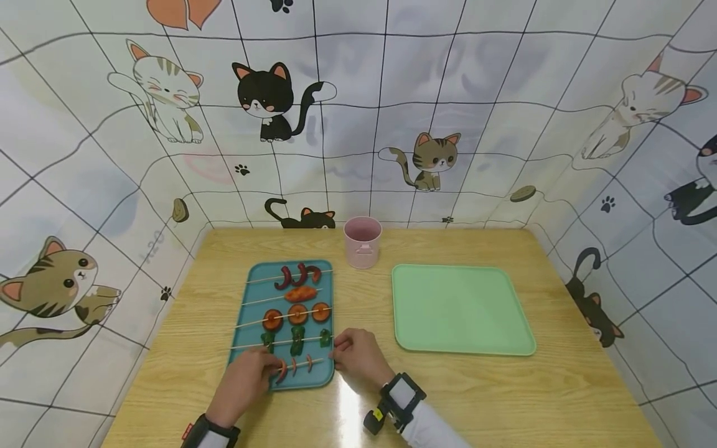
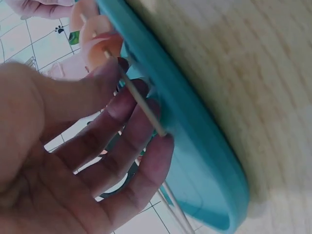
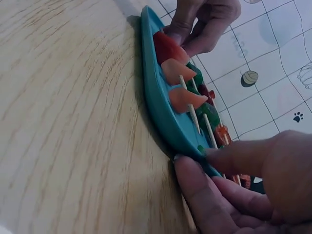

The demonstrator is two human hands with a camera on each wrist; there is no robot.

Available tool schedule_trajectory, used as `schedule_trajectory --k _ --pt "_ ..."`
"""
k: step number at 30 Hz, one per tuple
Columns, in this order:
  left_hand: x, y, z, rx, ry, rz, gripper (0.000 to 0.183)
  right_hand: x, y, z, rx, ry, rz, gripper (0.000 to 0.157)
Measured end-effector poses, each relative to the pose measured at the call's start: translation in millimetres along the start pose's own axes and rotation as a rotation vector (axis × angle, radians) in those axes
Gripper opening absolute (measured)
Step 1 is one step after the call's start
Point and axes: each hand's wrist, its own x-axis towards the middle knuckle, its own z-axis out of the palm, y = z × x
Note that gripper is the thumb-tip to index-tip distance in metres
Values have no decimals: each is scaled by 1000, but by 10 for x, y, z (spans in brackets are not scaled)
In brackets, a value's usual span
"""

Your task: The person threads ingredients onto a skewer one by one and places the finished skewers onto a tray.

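Observation:
On a teal tray (image 1: 319, 378), several food skewers lie in rows. At the near end, my left hand (image 1: 252, 376) pinches the bare stick end of a skewer with pinkish-orange curved slices (image 1: 294, 366); in the left wrist view, the stick (image 2: 141, 101) runs between thumb and fingers. My right hand (image 1: 361, 358) grips the tray's right rim, its thumb (image 3: 234, 158) over the edge and the fingers outside. Just beyond the held skewer lie one with green pieces (image 1: 297, 341) and one with round brown-orange slices (image 1: 298, 314).
Farther up the tray are a single orange piece on a stick (image 1: 300, 294) and a skewer of dark red curled pieces (image 1: 299, 275). A pale green tray (image 1: 465, 311) lies to the right. Behind stands a pink cup (image 1: 363, 242), near cat-printed wall sheeting (image 1: 358, 124).

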Motion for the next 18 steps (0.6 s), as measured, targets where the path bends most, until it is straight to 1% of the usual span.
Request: schedule_trajectory --k 2,4,6,7,8,10,14,16,18 --pt "19 -7 -8 -19 -10 0 15 11 27 -40 -8 -31 -10 22" --pt "40 -8 -34 -51 -16 -3 12 23 48 -101 -36 -56 -43 25" --pt "76 -11 -72 -85 0 0 7 37 59 -183 -100 -60 -109 28" --pt "103 -11 -94 -101 17 8 3 44 56 -231 -137 -53 -146 29" --pt "134 -13 -119 -119 42 20 3 49 47 -284 -167 -43 -186 31" --pt "199 -28 -157 -131 110 48 14 40 14 -399 -214 -15 -241 36" --pt "366 -78 -212 -153 239 96 41 31 -52 -680 -279 64 -276 54" --pt "451 -109 -226 -165 275 107 53 32 -58 -851 -361 122 -283 64" --pt "534 -138 -225 -166 296 112 62 31 -38 -1041 -477 191 -301 73"
